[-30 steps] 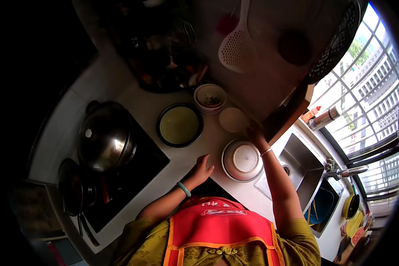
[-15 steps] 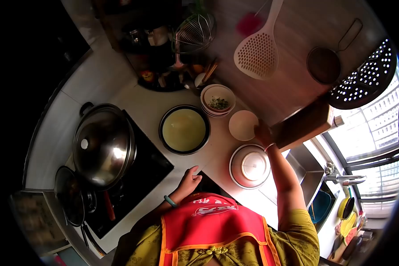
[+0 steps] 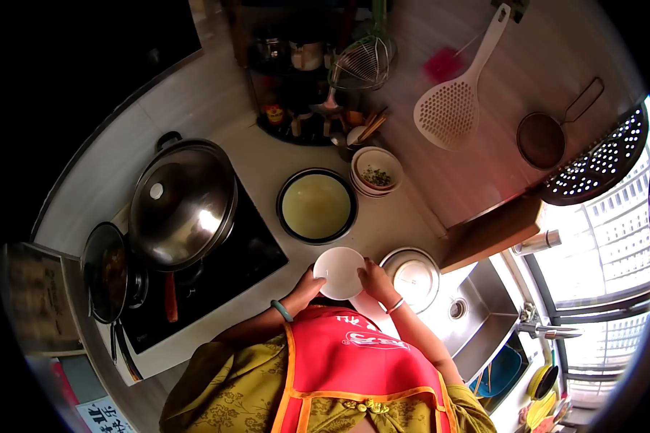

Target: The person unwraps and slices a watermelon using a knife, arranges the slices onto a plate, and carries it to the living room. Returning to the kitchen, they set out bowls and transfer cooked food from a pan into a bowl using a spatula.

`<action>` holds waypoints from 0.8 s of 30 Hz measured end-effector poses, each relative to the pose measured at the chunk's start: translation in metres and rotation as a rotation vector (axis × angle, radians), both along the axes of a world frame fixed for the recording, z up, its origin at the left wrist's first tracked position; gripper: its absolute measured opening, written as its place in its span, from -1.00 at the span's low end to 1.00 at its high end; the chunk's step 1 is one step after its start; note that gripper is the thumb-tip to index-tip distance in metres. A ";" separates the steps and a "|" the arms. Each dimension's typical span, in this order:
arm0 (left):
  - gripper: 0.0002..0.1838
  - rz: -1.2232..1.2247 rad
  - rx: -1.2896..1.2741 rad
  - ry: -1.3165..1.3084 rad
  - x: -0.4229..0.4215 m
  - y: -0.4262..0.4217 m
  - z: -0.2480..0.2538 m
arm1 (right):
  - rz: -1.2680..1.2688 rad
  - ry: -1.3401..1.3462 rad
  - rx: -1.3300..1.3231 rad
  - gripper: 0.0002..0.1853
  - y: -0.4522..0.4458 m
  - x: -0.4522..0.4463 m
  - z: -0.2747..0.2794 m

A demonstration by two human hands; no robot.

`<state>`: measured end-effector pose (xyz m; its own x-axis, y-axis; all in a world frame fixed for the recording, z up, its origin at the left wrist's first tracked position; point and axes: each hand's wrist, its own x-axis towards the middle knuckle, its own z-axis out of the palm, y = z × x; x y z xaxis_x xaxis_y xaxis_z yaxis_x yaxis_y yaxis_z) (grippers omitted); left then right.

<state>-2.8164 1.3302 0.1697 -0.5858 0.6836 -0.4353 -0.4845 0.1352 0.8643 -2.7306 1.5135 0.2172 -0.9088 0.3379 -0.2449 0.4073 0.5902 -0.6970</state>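
Note:
Close in front of the red apron, a small white bowl (image 3: 339,273) is held between both hands, its inside facing up with nothing visible in it. My left hand (image 3: 307,287) grips the rim on the left side. On the right side the rim is in the closed fingers of my right hand (image 3: 375,282). Just beyond the bowl sits a dark-rimmed round pan (image 3: 318,205) of pale yellowish liquid. To the right, by my right wrist, stands an upturned white bowl (image 3: 413,278) on a round dish. Farther back, a stack of bowls (image 3: 377,172) has chopped greens in the top one.
A lidded wok (image 3: 183,203) and a frying pan (image 3: 107,270) stand on the black cooktop (image 3: 256,249) at left. The steel sink (image 3: 484,314) and its tap (image 3: 552,331) lie right. A slotted ladle (image 3: 448,112) and strainer (image 3: 542,140) hang on the wall.
The small white bowl has come from the counter's right side to in front of the apron. My left hand has taken hold of it too. The view has turned slightly.

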 end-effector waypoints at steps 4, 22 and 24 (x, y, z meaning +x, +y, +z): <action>-0.53 0.167 -0.127 -0.083 0.002 0.003 0.000 | 0.105 0.007 0.047 -0.62 0.001 -0.012 -0.038; -0.45 0.235 -0.058 0.416 0.076 -0.113 0.101 | 0.497 -0.152 0.427 -0.58 0.088 -0.090 -0.030; -0.46 0.271 -0.084 0.605 0.072 -0.145 0.145 | 0.558 -0.011 0.520 -0.66 0.080 -0.115 -0.003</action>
<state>-2.7444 1.1850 0.3150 -0.8897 0.4560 -0.0210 0.0564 0.1555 0.9862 -2.8454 1.5936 0.2144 -0.9770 -0.0966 -0.1901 -0.0426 0.9619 -0.2701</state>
